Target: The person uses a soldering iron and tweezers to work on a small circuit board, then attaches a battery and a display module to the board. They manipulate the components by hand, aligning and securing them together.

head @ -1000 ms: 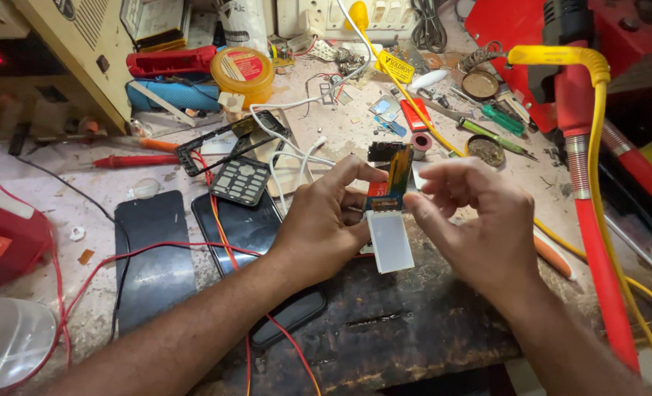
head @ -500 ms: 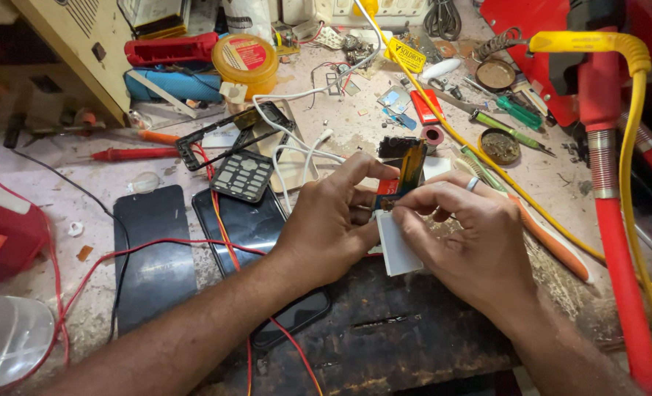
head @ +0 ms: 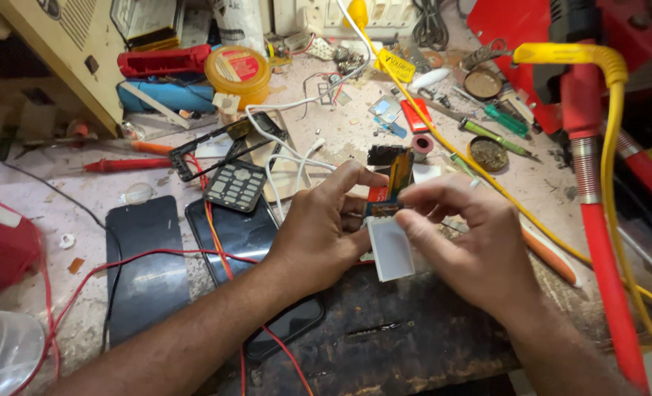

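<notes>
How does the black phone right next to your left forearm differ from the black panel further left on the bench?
The black phone lies partly under the left hand's forearm, with an orange wire and a red wire across it; the black panel lies fully in view, with only the red wire crossing its lower part. The phone's glass looks glossy and reflective, the panel duller and dustier. Both are dark, flat, rounded rectangles lying on the workbench.

Cluttered, worn workbench [head: 443,352] with two dark phone screens [head: 142,271], grey keypad [head: 236,185], yellow tin [head: 238,72], red screwdriver [head: 128,164].
</notes>
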